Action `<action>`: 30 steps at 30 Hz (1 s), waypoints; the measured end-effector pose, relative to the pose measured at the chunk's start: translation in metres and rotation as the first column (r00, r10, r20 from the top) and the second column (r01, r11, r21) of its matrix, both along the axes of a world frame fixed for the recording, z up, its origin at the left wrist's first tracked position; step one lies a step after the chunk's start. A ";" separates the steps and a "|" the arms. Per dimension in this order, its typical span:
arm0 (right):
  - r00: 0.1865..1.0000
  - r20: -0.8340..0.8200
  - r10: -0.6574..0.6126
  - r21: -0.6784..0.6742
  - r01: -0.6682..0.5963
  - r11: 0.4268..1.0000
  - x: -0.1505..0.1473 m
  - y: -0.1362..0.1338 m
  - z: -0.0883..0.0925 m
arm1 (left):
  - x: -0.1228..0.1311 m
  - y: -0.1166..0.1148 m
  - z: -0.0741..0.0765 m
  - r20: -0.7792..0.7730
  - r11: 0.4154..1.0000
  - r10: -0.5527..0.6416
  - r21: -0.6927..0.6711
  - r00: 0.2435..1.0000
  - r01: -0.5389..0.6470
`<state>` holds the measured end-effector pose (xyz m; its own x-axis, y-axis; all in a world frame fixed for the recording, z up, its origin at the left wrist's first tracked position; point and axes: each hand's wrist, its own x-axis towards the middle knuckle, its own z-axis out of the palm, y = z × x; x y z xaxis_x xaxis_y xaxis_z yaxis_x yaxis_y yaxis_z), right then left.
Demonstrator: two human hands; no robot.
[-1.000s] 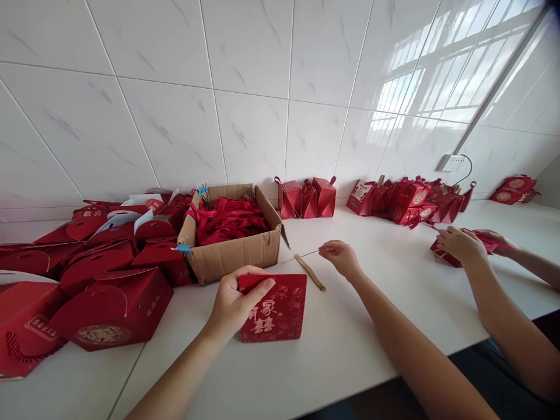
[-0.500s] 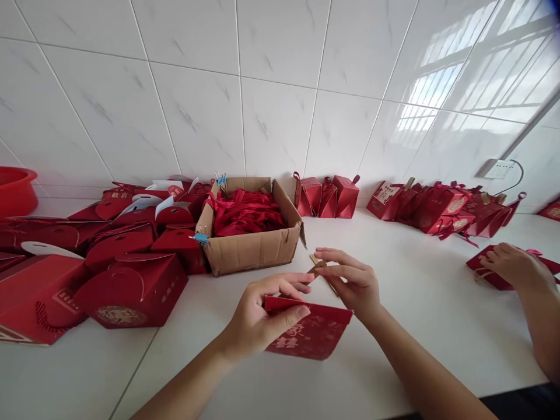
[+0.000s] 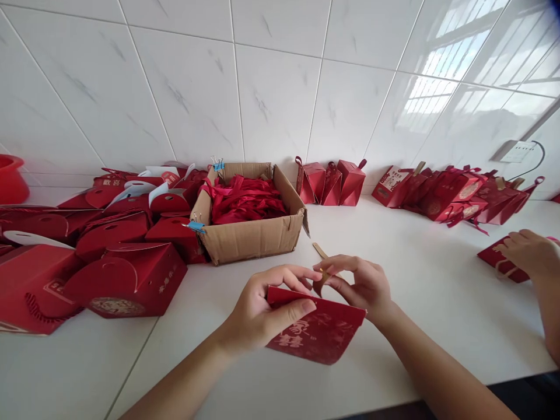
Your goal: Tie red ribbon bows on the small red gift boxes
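Observation:
My left hand is closed on a red printed paper box, its thumb on the near face and its fingers over the top edge. The box is tilted toward me just above the table. Behind its top edge, my right hand pinches a short gold ribbon, which bends into a curve between the fingertips of both hands. On the table behind my right hand lies a narrow gold strip, partly hidden by that hand.
A cardboard box of red ribbons stands at the back. Red gift boxes crowd the left. Small red boxes line the wall. At right, another person's hand rests on a red box.
My right hand has come down and closed its fingers on the gold ribbon, which now curves more tightly. My left hand keeps its hold on the red box. The view has shifted slightly.

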<state>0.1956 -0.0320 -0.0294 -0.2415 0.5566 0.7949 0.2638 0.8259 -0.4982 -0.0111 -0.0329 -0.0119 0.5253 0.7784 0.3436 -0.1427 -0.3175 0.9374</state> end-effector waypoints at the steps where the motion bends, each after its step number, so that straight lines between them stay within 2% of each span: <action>1: 0.999 -0.030 0.015 -0.046 -0.016 0.999 0.000 -0.001 -0.001 | 0.000 0.000 0.000 -0.003 1.000 -0.003 -0.008 1.000 0.003; 4: 0.987 -0.140 0.077 -0.143 -0.097 0.985 0.000 -0.003 -0.002 | 0.000 0.001 -0.001 -0.021 1.000 -0.004 -0.021 1.000 0.004; 8: 0.961 -0.236 0.141 -0.188 -0.187 0.964 0.000 -0.004 0.001 | 0.001 0.003 -0.001 -0.041 1.000 0.012 0.012 0.999 -0.012; 12: 0.944 -0.271 0.186 -0.243 -0.254 0.936 0.003 -0.005 0.005 | 0.001 0.003 -0.001 -0.054 0.995 0.059 0.082 0.997 -0.055; 16: 0.930 -0.239 0.280 -0.279 -0.341 0.898 0.005 -0.005 0.005 | 0.001 0.001 0.000 -0.067 0.998 0.015 0.067 0.998 -0.011; 20: 0.946 -0.189 0.264 -0.304 -0.312 0.900 0.002 -0.005 0.005 | 0.001 0.000 0.001 -0.063 0.999 -0.012 0.049 0.998 0.015; 30: 0.980 -0.121 0.160 -0.206 -0.182 0.961 -0.002 -0.006 0.007 | 0.001 -0.001 0.001 -0.073 0.995 0.022 0.097 0.997 -0.015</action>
<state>0.1940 -0.0381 -0.0222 -0.2713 0.6744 0.6867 0.0661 0.7249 -0.6857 -0.0102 -0.0340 -0.0112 0.5377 0.7532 0.3789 -0.0678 -0.4092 0.9099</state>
